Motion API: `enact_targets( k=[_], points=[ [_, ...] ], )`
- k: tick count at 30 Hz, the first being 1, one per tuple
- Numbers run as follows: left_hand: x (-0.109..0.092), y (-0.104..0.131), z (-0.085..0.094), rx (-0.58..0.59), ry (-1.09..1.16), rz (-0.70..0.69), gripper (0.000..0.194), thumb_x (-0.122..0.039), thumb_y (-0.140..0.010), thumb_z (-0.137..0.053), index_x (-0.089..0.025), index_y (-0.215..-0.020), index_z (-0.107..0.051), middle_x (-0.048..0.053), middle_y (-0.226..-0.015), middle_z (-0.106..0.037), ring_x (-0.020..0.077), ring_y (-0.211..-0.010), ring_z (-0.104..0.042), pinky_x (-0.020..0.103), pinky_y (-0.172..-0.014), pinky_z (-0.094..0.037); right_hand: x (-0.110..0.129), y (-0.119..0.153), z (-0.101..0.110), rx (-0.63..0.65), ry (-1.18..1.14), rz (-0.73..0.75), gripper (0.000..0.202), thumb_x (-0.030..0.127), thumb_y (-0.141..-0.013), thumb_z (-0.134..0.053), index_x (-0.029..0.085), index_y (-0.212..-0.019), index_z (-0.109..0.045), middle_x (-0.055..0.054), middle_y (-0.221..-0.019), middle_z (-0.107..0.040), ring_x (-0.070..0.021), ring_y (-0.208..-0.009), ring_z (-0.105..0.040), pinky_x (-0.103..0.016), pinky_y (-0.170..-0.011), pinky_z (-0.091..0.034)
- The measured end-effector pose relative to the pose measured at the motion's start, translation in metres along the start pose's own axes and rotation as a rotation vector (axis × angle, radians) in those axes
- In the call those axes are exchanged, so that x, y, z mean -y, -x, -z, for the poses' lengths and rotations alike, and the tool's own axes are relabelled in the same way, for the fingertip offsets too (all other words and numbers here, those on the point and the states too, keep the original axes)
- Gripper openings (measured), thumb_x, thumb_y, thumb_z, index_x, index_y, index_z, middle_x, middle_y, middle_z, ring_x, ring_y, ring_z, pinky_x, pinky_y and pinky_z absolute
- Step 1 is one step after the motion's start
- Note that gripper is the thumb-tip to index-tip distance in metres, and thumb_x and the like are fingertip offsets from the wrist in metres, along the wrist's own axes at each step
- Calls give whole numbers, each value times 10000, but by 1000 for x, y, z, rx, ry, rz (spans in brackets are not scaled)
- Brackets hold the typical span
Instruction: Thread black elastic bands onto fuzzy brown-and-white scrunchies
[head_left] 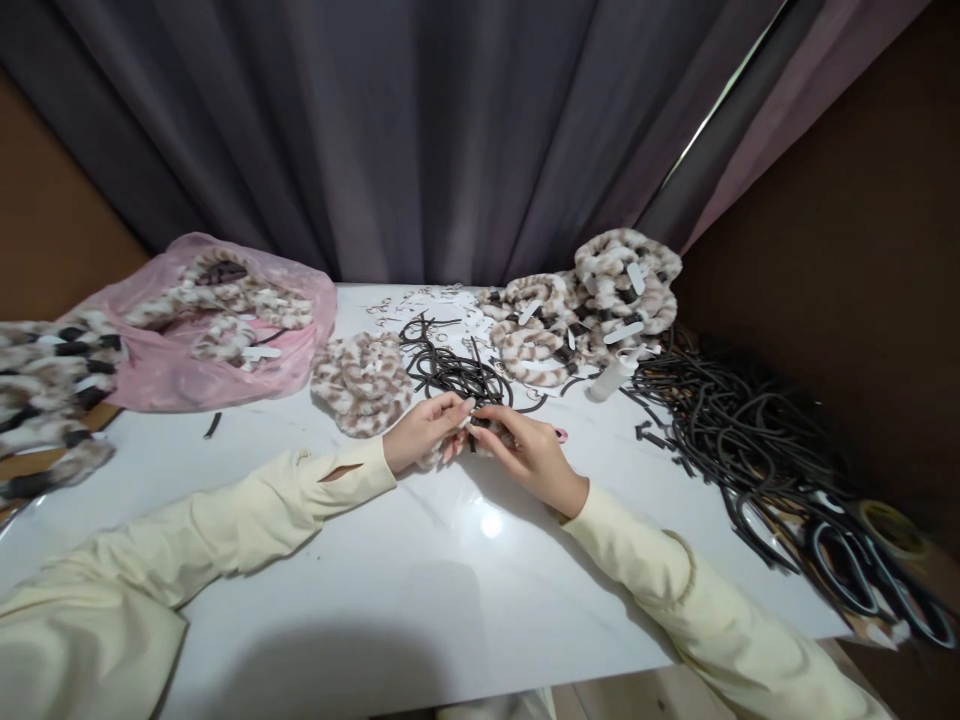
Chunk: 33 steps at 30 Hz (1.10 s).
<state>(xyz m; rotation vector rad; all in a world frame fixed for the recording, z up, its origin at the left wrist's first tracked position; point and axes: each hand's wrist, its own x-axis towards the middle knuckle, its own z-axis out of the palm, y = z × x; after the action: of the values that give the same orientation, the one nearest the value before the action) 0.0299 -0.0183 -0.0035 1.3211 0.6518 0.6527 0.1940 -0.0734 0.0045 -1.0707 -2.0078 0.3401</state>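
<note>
My left hand (424, 432) and my right hand (536, 462) meet over the middle of the table, fingertips pinched close together. Between them is a fluffy white-and-brown plush piece (431, 460), mostly covered by the fingers. A short dark bit shows at the fingertips; I cannot make out how it joins the plush. Just beyond the hands lies a tangle of black cords (461, 375). A heap of the same plush (362, 385) rests to the left of that tangle. Something small and pink (561, 435) pokes out beside my right hand.
A pink plastic bag (319, 345) holds plush rings at left, beside more plush pieces (56, 370). Tagged plush rings (626, 270) are piled at the back right, near a white bottle (613, 377). Black tubing (742, 420), scissors (844, 568) and a tape roll (894, 528) lie right.
</note>
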Motion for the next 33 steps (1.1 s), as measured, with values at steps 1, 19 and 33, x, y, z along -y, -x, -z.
enact_targets(
  k=[1,19,33],
  points=[
    [0,0,0,17,-18,11,409,-566,-759,-523,-166,-743,-441,-61,-458,-518,37,-301,-385,140,-310,-269,0,0,1,5,-17,-24,140,240,-884,-477,172,-993,-530,-4,-677,-630,-106,-582,-575,-194,-584,-454],
    [2,7,-2,18,-83,12,440,-574,-764,-505,-149,-663,-446,-81,-428,-408,18,-292,-288,145,-296,-203,1,-4,4,94,-54,-80,133,232,-884,-474,173,-986,-535,-7,-702,-639,-110,-591,-581,-197,-585,-438],
    [-5,4,4,153,111,254,396,-498,-685,-651,-151,-747,-471,-113,-469,-303,-4,-286,-217,107,-266,-111,-11,-7,15,162,26,-12,150,223,-884,-458,173,-958,-578,-52,-838,-664,-141,-703,-600,-245,-645,-473]
  ],
)
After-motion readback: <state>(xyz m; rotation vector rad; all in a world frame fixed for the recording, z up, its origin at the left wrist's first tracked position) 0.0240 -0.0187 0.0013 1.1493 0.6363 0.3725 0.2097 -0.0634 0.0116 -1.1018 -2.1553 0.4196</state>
